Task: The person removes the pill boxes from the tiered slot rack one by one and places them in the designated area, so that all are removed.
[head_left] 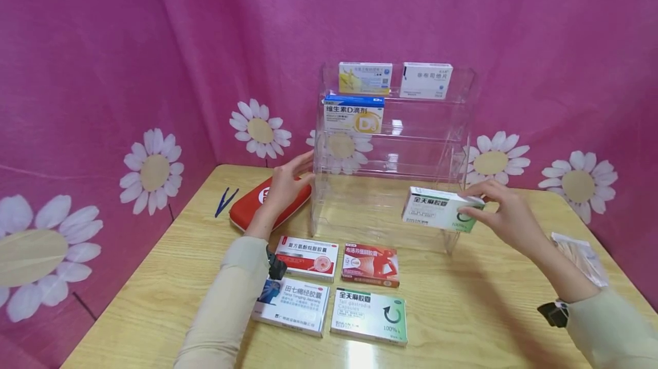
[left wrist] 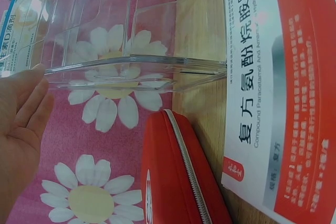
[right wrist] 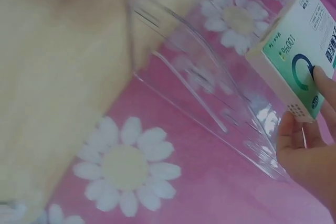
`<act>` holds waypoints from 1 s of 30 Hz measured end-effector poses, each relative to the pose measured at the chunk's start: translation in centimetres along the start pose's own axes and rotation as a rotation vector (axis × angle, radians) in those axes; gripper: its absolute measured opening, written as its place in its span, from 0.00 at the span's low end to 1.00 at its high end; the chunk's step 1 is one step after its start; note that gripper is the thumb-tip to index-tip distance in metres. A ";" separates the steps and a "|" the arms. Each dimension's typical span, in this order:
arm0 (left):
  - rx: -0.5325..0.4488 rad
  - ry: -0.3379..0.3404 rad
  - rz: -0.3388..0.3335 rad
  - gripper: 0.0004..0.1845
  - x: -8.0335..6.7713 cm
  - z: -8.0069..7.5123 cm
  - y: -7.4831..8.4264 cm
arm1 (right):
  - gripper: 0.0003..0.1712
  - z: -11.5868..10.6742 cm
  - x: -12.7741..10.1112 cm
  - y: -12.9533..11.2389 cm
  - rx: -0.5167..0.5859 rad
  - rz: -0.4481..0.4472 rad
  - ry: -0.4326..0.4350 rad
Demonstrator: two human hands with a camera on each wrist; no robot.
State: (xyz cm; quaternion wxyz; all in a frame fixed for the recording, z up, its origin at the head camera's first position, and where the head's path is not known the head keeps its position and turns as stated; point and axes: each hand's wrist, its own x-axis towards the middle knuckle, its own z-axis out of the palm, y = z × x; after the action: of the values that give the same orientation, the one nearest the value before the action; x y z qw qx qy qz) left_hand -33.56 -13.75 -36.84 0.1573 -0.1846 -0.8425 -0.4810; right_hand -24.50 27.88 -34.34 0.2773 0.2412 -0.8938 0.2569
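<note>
My right hand (head_left: 501,215) pinches a white-and-green medicine box (head_left: 434,209) by its right end, in front of the lower right of a clear tiered display rack (head_left: 317,197). In the right wrist view, thumb and fingers grip the box (right wrist: 299,51) near one end. My left hand (head_left: 288,183) is at the rack's left side, its fingers extended with fingertips right at the side panel, as the left wrist view also shows. Two boxes, one yellow-and-white (head_left: 365,79) and one white (head_left: 426,81), stand on the top tier. A blue-topped vitamin D box (head_left: 353,115) stands below, at left.
Before the rack lie a red-and-white box (head_left: 307,256), a red box (head_left: 370,265), a white-and-blue box (head_left: 293,306) and another white-and-green box (head_left: 368,316). A red zip case (head_left: 247,209) and blue tweezers (head_left: 225,202) lie left; a swab packet (head_left: 580,259) lies right.
</note>
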 end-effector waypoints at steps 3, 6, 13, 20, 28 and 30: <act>-0.004 0.005 -0.001 0.30 0.1 -0.1 0.0 | 0.17 0.6 -1.5 0.1 0.012 -0.009 -0.044; -0.004 0.004 0.000 0.30 0.1 0.0 0.0 | 0.17 1.2 -2.9 0.3 0.030 -0.013 -0.085; -0.004 0.008 0.003 0.30 0.1 0.0 0.0 | 0.15 2.2 -5.4 1.3 0.072 0.030 -0.195; -0.002 0.009 0.005 0.30 0.1 0.1 -0.1 | 0.14 3.3 -6.7 2.1 0.148 0.059 -0.270; -0.012 0.001 0.001 0.30 0.1 0.0 -0.1 | 0.10 4.1 -7.1 2.4 0.157 0.126 -0.321; -0.014 -0.002 -0.002 0.30 0.1 0.0 -0.1 | 0.10 4.1 -7.0 2.3 0.155 0.171 -0.353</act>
State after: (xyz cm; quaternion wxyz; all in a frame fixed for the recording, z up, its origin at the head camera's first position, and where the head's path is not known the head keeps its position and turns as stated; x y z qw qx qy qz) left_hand -33.70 -13.75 -36.88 0.1545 -0.1856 -0.8394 -0.4870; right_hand -22.24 29.23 -42.41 0.0741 0.2264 -0.9234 0.3010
